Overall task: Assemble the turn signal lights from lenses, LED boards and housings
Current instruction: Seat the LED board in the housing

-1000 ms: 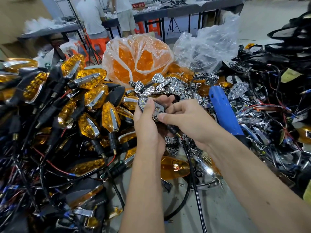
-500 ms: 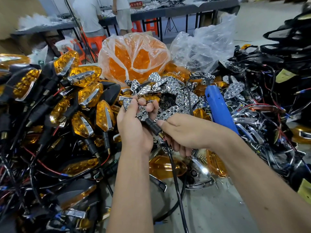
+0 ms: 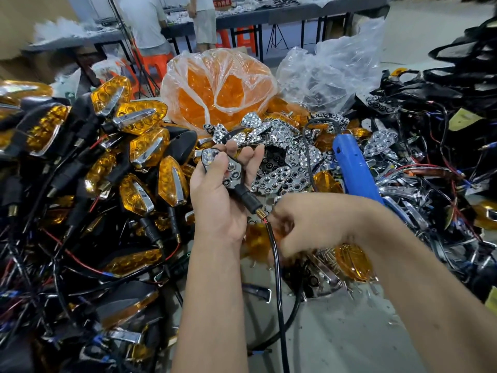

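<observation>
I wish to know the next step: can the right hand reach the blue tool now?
Probably yes: the blue tool lies uncovered on the parts, just beyond the right hand, though that hand looks blurred and perhaps occupied.

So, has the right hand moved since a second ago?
Yes. The right hand has dropped away from the housing in the left hand, down toward the loose lenses, now below the blue tool.

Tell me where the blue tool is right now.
In the head view the blue tool lies right of centre on the chrome reflector pile, beyond the right hand.
</observation>
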The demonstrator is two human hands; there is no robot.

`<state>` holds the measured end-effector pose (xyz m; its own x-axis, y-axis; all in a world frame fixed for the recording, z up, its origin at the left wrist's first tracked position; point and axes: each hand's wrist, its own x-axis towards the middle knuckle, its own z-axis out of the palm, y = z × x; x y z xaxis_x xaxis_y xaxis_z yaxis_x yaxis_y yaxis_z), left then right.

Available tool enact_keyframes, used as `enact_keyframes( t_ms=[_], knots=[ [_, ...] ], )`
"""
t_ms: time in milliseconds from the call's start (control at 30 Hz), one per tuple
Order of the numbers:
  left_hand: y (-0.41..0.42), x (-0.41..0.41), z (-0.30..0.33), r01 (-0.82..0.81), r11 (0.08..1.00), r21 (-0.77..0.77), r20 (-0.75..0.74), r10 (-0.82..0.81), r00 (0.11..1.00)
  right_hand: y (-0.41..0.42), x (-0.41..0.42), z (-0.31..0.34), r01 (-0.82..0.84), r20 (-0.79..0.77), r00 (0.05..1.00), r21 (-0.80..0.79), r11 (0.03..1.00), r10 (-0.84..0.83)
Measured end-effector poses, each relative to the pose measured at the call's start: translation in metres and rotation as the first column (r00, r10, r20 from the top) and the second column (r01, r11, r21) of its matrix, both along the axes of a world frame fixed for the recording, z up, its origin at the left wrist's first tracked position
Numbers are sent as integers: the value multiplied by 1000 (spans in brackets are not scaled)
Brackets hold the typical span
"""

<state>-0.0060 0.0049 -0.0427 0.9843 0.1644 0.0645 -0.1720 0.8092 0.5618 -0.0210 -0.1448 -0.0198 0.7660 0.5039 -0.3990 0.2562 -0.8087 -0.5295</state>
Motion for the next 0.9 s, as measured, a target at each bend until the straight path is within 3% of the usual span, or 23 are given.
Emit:
enact_keyframes(
  t_ms=[67,167,267,367,433,533,667,733,800,900],
  knots=[
    [-1,0,0,-3,997,75,23,1,1000,-8,5,1,194,49,977,216,957,-209],
    [-4,-4,1,8,992,127,55,-15,998,-16,13,-4,384,149,836,527,758,-528],
    [-8,-5,1,20,992,125,66,-28,997,-21,17,-8,439,61,782,653,617,-620],
    [-10,-4,1,40,997,72,45,-43,998,-25,16,-5,467,-102,789,740,484,-606],
    [-11,-4,2,65,998,-1,30,-65,997,-24,14,-2,392,-79,786,830,396,-614],
    [-13,-4,2,96,991,-92,26,-94,995,-24,16,3,347,-160,741,923,167,-652],
    [-18,-4,-1,77,997,-7,-56,-77,995,-31,18,6,450,-445,798,889,-88,-406],
    [-19,-3,-4,84,995,48,-88,-79,993,-34,18,8,457,-491,811,871,-182,-317],
    [-20,-1,-4,105,992,68,-90,-98,991,-33,19,9,442,-487,808,873,-205,-332],
    [-21,-1,-7,139,987,85,-90,-131,987,-32,18,9,433,-398,793,901,-35,-461]
  ],
)
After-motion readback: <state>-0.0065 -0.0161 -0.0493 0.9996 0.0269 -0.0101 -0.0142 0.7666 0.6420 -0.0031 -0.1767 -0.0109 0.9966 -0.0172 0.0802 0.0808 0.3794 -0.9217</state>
